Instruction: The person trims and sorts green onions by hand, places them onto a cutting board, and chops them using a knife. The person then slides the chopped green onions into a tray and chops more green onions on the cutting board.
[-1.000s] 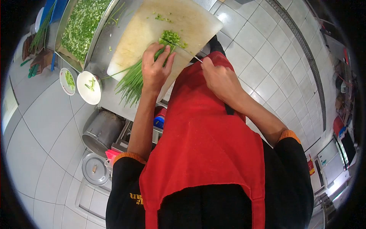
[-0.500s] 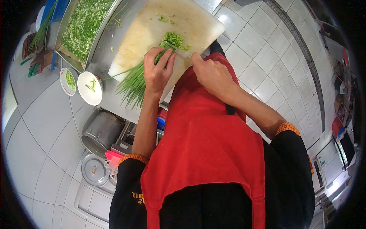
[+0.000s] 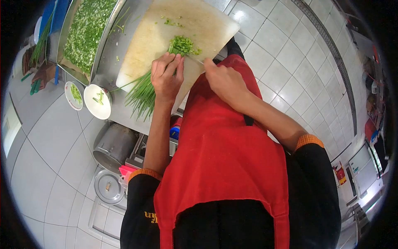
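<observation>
Table: I see its grey metal top at the upper left of my view.
Apron: red, over a black shirt.
Board: pale, stained, lying flat on the table.
Tray: metal, left of the board; I see chopped greens in it.
Pot: grey, lower than the tabletop, its lid near it.
Bunch: long green stalks, one end on the board, the other reaching past its edge.
Bowl: white, a few green strips inside, just beside a smaller dish.
Left hand: fingers curled over the bunch, pressing it down.
Right hand: clenched round the knife, whose handle I can't see.
Blade: a thin strip by the bunch; I can't tell whether they touch.
Bits: cut green, heaped at the bunch's end.
</observation>
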`<state>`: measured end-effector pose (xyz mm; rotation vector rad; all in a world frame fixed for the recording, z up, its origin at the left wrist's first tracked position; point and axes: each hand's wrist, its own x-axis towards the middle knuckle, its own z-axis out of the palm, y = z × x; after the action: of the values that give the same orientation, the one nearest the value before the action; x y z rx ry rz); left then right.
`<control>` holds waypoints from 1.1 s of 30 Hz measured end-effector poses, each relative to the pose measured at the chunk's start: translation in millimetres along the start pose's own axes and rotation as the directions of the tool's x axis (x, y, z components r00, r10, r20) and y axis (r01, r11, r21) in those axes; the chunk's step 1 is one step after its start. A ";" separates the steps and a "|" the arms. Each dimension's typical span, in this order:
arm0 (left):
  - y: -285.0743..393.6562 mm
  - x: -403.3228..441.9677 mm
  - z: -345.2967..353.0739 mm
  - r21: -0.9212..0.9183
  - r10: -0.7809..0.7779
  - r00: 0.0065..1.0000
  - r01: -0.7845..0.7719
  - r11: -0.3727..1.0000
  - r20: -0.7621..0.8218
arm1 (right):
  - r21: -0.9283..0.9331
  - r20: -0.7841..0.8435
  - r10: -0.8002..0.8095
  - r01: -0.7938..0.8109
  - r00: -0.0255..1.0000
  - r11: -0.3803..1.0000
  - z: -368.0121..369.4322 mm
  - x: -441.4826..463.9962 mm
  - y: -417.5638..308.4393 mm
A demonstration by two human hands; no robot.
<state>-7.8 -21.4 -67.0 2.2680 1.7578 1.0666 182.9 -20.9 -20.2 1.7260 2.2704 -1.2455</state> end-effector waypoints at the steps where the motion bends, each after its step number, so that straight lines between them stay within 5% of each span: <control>1: 0.8 0.6 0.1 -0.010 0.002 1.000 -0.002 1.000 -0.011 | -0.004 0.021 0.031 -0.031 0.999 1.000 2.8 -7.3 6.6; 8: 0.9 2.5 -1.5 -0.025 0.025 0.999 -0.025 0.999 -0.033 | -0.008 0.055 0.021 -0.021 0.998 1.000 -3.0 -36.6 27.7; 13: 4.3 2.8 -3.5 0.005 0.000 1.000 0.000 1.000 -0.014 | 0.000 -0.080 -0.072 0.073 0.994 0.997 -13.1 -26.0 6.0; 23: 3.5 4.4 -4.0 -0.006 -0.025 1.000 0.025 1.000 0.009 | -0.062 -0.007 -0.063 0.063 0.998 0.996 -6.2 1.4 -4.5; 25: 2.6 5.0 -3.3 -0.010 -0.020 1.000 0.020 1.000 0.005 | -0.047 -0.111 -0.109 0.104 0.988 0.993 3.3 12.7 -7.1; 33: 2.7 4.9 -3.6 0.018 -0.004 1.000 0.004 1.000 0.001 | 0.013 -0.066 -0.001 0.002 0.998 1.000 19.0 -18.3 11.4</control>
<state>-7.1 -19.2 -60.8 2.2734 1.7779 1.0537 191.3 -46.1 -31.0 1.7962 2.3049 -1.2236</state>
